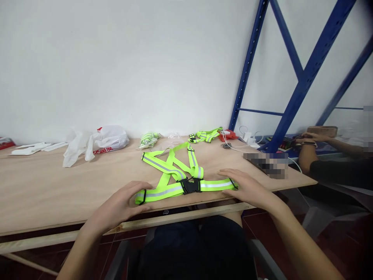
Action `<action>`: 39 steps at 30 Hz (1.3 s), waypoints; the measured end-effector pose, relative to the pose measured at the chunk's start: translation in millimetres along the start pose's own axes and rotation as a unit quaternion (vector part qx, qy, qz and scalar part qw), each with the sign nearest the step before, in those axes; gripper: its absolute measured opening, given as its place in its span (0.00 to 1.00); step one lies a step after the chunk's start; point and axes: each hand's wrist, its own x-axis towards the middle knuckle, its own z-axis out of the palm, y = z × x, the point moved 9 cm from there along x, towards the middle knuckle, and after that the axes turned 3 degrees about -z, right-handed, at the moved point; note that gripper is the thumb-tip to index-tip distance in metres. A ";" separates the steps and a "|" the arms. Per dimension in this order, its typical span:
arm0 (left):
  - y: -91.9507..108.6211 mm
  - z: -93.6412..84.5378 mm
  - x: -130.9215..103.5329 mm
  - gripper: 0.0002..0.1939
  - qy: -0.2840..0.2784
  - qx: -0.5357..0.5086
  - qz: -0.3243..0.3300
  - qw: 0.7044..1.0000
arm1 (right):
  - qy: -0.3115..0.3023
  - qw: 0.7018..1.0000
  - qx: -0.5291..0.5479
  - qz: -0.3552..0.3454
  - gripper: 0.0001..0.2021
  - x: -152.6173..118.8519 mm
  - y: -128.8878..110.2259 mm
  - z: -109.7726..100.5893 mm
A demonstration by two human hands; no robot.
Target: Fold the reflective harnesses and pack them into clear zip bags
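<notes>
A neon-yellow reflective vest [166, 167] of elastic straps with silver stripes lies spread on the table near its front edge. Its waist belt runs left to right, joined in the middle by a black plastic buckle [191, 186]. At the belt's left end my left hand [119, 204] is curved, thumb and fingers apart on either side of the strap end. My right hand [250, 188] frames the right end the same way, fingers above the strap and thumb below. Both hands rest at the vest without a visible grip on it. The shoulder straps reach toward the wall.
Along the wall stand a white plastic bag [112, 138], a bagged neon vest [149, 140] and another loose vest [206, 135]. White cables [233, 147] and a dark, blurred-out object [268, 165] lie on the right, by a blue metal rack [303, 77]. Another person's arm [309, 155] is beyond it.
</notes>
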 end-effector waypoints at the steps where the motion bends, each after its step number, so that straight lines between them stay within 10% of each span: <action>1: -9.7 1.5 -2.9 0.20 -0.006 -0.008 -0.013 1.000 | -0.016 1.000 0.014 0.012 0.25 -3.5 8.5 -1.3; 13: -45.8 13.7 -5.0 0.19 0.010 -0.059 -0.070 0.996 | -0.075 0.973 0.199 0.092 0.24 -9.3 39.5 -4.1; 25: -59.2 -6.8 5.4 0.25 0.163 -0.231 -0.099 0.954 | 0.171 0.856 0.465 0.149 0.26 -11.6 77.5 -7.2; 39: -66.3 -3.8 -7.2 0.22 0.025 -0.075 -0.097 0.992 | -0.073 0.959 0.243 0.124 0.28 -10.0 43.9 -4.2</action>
